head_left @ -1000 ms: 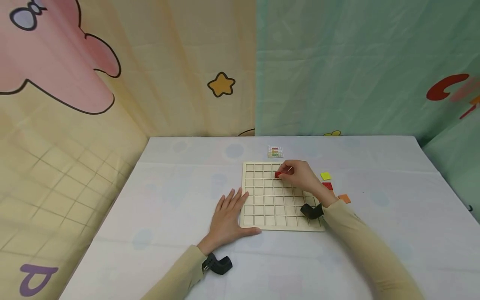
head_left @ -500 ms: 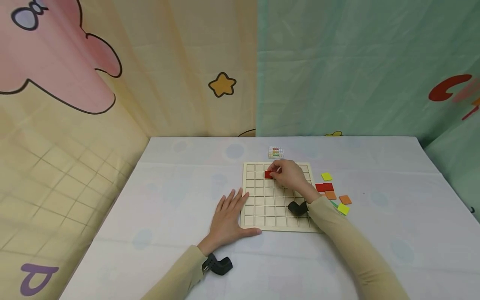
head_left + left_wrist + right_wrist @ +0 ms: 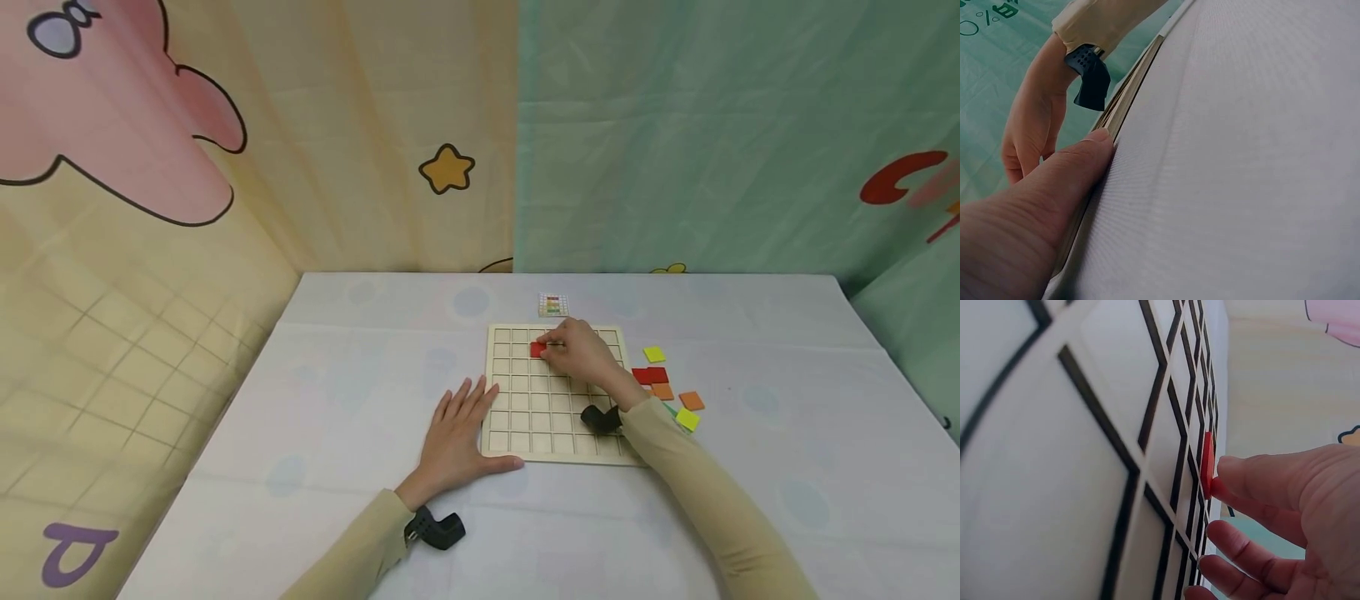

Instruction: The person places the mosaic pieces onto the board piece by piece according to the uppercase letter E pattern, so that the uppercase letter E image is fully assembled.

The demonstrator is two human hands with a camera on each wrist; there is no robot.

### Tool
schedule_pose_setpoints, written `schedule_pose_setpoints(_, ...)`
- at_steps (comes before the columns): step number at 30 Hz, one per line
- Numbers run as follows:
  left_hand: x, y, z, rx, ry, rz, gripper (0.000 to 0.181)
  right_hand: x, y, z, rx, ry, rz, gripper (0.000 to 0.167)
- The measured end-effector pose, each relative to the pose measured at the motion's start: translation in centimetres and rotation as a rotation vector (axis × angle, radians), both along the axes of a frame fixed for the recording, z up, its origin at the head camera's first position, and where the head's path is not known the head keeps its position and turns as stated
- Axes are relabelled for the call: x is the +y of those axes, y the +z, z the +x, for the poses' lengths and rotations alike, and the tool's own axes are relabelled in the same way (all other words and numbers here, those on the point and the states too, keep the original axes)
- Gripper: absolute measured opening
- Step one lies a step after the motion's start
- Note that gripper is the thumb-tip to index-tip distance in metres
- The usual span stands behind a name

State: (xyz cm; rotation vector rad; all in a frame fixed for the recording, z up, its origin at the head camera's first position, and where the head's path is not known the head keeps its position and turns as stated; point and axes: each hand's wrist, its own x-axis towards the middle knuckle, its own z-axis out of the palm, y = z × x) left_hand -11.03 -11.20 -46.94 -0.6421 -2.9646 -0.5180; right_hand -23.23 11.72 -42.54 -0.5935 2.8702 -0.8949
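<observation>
The red tile point(image 3: 537, 351), likely light, stiff, best pinched edgewise, lay on the grid board point(image 3: 517, 421) at the fingertips of the half-curled right hand point(image 3: 585, 352), whether gripped I couldn't tell, while the left hand point(image 3: 452, 435), fingers splayed, rested at its corner.

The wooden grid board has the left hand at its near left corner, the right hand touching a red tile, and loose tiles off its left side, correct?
No, the loose tiles lie off the right side of the wooden grid board, as the head view shows. The left hand is at its near left corner and the right hand touches a red tile, as you said.
</observation>
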Motion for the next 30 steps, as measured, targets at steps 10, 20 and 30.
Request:
schedule_pose_setpoints(10, 0.0, 0.1, 0.0, -0.004, -0.001, -0.004, 0.108, 0.9, 0.4, 0.5, -0.003, 0.098, 0.048, 0.033)
schedule_pose_setpoints(20, 0.1, 0.2, 0.0, 0.001, -0.003, -0.016, 0.107, 3.6, 0.7, 2.9, 0.010, 0.252, -0.017, 0.030)
schedule_pose_setpoints(30, 0.1, 0.3, 0.2, -0.007, -0.003, 0.004, 0.107, 8.9, 1.1, 5.8, 0.078, 0.030, 0.015, 0.019)
